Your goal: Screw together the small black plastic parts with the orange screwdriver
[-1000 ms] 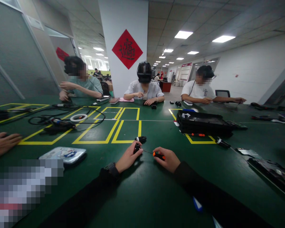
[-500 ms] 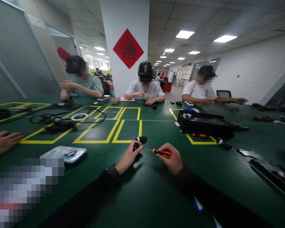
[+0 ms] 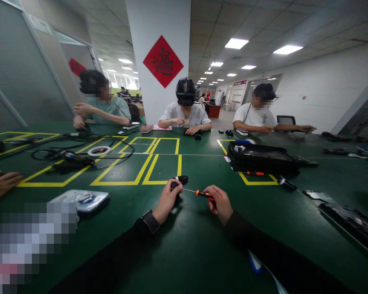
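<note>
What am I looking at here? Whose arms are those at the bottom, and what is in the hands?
The picture comes from a camera worn on a person's head, so the two dark-sleeved arms at the bottom are that person's own. The left hand pinches a small black part against the green table. The right hand holds a screwdriver with an orange handle, its thin tip pointing at that part. A second small black piece lies just behind. To the left lies a flat clear case, farther back a tangle of cables, to the right a black tray. Other people sit across the table.
</note>
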Available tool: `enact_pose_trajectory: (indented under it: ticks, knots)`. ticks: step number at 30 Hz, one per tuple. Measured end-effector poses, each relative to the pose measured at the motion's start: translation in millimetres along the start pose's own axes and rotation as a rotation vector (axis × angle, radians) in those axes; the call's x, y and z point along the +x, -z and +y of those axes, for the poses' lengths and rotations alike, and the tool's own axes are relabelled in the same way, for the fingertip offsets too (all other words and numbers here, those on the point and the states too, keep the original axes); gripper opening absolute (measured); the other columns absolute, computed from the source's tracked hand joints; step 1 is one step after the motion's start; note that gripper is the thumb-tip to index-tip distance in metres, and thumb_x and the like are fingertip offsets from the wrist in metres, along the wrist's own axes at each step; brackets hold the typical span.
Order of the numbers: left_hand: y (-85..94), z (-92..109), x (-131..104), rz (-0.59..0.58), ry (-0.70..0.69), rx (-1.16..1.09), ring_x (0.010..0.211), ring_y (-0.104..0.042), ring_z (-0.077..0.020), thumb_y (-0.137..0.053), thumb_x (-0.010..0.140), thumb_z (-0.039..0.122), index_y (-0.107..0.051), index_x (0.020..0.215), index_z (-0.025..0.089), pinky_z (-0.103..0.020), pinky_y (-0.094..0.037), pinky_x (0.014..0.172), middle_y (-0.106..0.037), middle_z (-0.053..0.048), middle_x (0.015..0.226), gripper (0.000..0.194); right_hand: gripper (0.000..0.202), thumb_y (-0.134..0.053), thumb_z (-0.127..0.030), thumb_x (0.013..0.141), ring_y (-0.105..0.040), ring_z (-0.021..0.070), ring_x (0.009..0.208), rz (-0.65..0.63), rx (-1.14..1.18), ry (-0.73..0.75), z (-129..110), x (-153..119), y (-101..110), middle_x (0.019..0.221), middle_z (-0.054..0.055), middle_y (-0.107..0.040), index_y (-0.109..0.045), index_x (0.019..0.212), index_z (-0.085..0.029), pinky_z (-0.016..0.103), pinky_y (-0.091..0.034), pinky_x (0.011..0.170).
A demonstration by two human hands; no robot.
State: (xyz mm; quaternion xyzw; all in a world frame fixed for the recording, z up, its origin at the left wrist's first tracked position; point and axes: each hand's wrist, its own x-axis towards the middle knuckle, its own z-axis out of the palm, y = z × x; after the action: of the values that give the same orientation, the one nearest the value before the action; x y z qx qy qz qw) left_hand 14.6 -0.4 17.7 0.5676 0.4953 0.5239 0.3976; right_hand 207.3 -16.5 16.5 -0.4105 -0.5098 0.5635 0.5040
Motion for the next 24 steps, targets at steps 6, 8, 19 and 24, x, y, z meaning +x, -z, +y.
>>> enact_pose_trajectory:
  ticks: [6, 8, 19, 24]
  knots:
    - [2.2, 0, -4, -0.095, -0.062, 0.074, 0.072, -0.051, -0.0128, -0.048, 0.079, 0.038, -0.053, 0.088, 0.021, -0.024, -0.037, 0.069, -0.055, 0.002, 0.075, 0.020, 0.011, -0.060, -0.021, 0.069, -0.024, 0.0018, 0.034, 0.029, 0.178, 0.089, 1, 4, 3, 0.042, -0.010, -0.036, -0.051, 0.076, -0.017, 0.013, -0.021, 0.033]
    - [2.1, 0, -5, -0.093, -0.076, 0.100, 0.073, -0.050, -0.0131, -0.047, 0.079, 0.038, -0.052, 0.090, 0.021, -0.025, -0.038, 0.070, -0.055, 0.002, 0.077, 0.021, 0.010, -0.061, -0.019, 0.068, -0.024, 0.0015, 0.036, 0.003, 0.188, 0.079, -3, 1, 2, 0.045, -0.010, -0.035, -0.053, 0.075, -0.016, 0.013, -0.021, 0.034]
    - [2.8, -2, -4, -0.156, -0.083, 0.112, 0.077, -0.052, -0.0146, -0.047, 0.080, 0.041, -0.051, 0.094, 0.021, -0.026, -0.038, 0.073, -0.054, 0.001, 0.079, 0.025, 0.017, -0.051, -0.034, 0.079, -0.037, 0.0051, 0.033, -0.081, 0.114, 0.082, 1, 2, 4, 0.057, -0.003, -0.057, -0.047, 0.089, -0.020, 0.014, -0.022, 0.029]
    - [3.2, -3, -3, -0.144, -0.054, 0.058, 0.075, -0.054, -0.0142, -0.047, 0.081, 0.040, -0.050, 0.094, 0.020, -0.026, -0.039, 0.073, -0.056, 0.002, 0.076, 0.024, 0.013, -0.057, -0.018, 0.070, -0.039, 0.0048, 0.037, -0.125, 0.108, 0.121, 5, 3, 6, 0.060, -0.004, -0.055, -0.049, 0.080, -0.019, 0.016, -0.027, 0.033]
